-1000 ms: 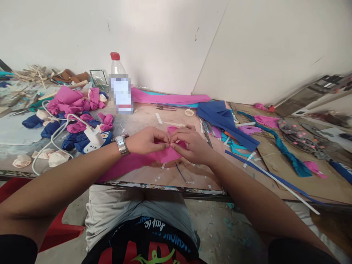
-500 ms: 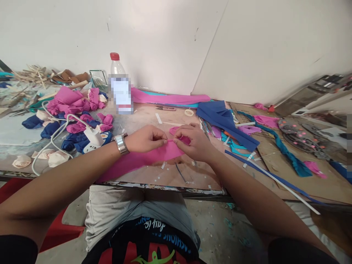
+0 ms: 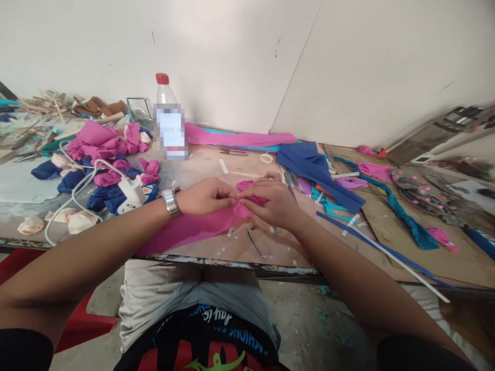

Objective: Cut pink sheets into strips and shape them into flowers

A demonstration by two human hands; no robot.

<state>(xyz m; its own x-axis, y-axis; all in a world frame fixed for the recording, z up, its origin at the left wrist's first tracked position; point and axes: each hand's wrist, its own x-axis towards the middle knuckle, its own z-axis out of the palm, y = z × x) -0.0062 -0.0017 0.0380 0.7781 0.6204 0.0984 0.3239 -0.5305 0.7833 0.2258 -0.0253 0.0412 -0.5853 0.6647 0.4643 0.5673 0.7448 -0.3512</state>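
Note:
A pink fabric strip (image 3: 185, 229) runs from the table's front edge up to both hands. My left hand (image 3: 211, 197), with a metal watch at the wrist, pinches the strip's upper edge between thumb and forefinger. Close against it on the right, my right hand (image 3: 268, 200) grips gathered pink cloth, its fingers lying over the bunch. The fingertips of the two hands nearly meet. Part of the gathered cloth is hidden under the right hand.
Pink and blue cloth bundles (image 3: 95, 141) and a white cable (image 3: 87, 178) lie left. A red-capped bottle (image 3: 165, 95) stands behind. Small snips (image 3: 234, 152), a tape ring (image 3: 266, 158) and blue fabric (image 3: 320, 175) lie beyond and right of the hands.
My right hand's fingers have flattened and shifted slightly left over the gathered pink cloth, closer to the left fingertips. My left hand has barely moved.

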